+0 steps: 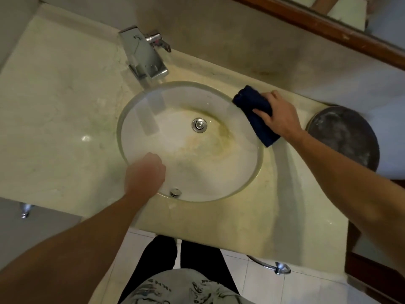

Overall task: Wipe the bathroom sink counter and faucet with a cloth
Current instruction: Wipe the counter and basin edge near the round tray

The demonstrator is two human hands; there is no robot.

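A dark blue folded cloth (254,113) lies on the pale marble counter (57,106) at the right rim of the round white sink (153,119). My right hand (278,116) presses down on the cloth with fingers spread over it. My left hand (145,172) is blurred, fingers curled, over the sink's near left rim, holding nothing that I can see. The square chrome faucet (143,54) stands behind the sink at the back left. Yellowish stains run around the drain (199,125).
A round dark metal lid or bin top (348,134) sits at the counter's right end. A wooden mirror frame (328,29) runs along the top right. A chrome towel bar (278,268) hangs below the counter's front edge. My legs stand on white tiles below.
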